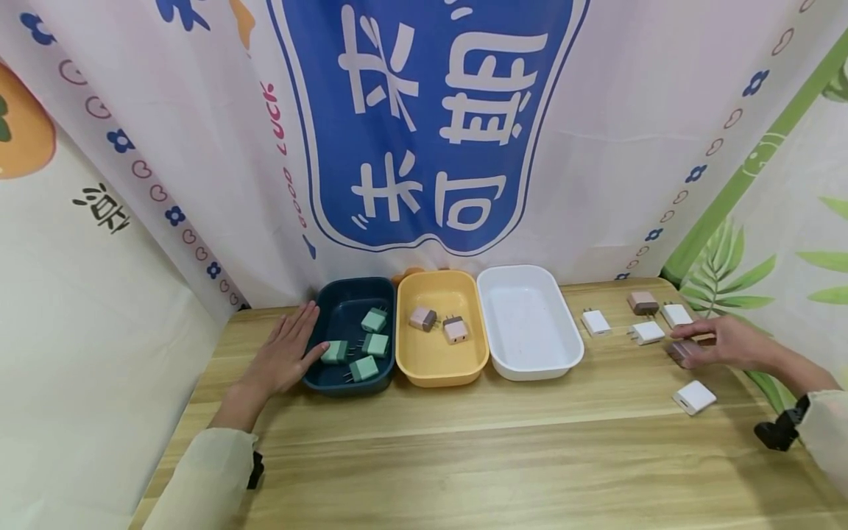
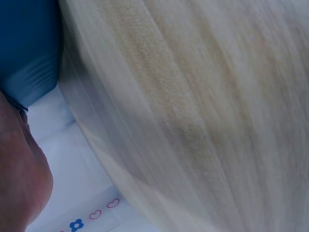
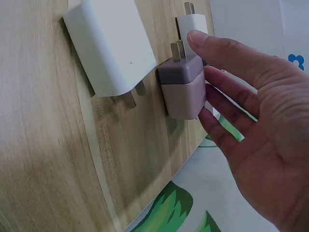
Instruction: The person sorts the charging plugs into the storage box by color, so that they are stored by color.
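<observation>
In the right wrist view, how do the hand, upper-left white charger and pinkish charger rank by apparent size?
1. Right hand
2. White charger
3. Pinkish charger
Nearness to the camera may enlarge the white charger.

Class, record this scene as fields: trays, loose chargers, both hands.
Dark blue tray: four green chargers
Yellow tray: two pink-brown chargers
White tray: right of yellow tray
Table, right side: four white chargers, one pink-brown charger
Left hand: at dark blue tray's left rim
Right hand: at another pink-brown charger; grip unclear
</observation>
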Motion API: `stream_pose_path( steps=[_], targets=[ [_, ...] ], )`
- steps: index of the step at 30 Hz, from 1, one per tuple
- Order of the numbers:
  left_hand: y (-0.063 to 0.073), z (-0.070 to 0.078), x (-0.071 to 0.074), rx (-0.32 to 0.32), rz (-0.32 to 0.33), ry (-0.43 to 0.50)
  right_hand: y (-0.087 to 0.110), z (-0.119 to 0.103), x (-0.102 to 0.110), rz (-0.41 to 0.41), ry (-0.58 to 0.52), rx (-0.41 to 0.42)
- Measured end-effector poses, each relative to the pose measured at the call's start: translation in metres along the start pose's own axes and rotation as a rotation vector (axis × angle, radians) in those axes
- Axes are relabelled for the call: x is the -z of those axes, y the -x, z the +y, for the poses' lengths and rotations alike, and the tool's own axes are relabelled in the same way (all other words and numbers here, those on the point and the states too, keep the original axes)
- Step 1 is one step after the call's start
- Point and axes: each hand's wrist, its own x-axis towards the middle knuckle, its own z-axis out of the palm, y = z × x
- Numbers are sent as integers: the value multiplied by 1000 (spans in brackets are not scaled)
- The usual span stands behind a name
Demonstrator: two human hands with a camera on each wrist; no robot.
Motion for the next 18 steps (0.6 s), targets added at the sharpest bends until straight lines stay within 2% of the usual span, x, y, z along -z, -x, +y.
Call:
stream_pose_path(
  steps=[3,10,18],
  targets=[
    [0,0,0,5,-5,-2,0,1,-1,-11,-10,-21],
    [0,4,6,35,-66,-28,0,2,0,-78,-1,-95],
    [0,3,6,26,-56,-29,1,3,-5,-86,7,-103]
  ],
)
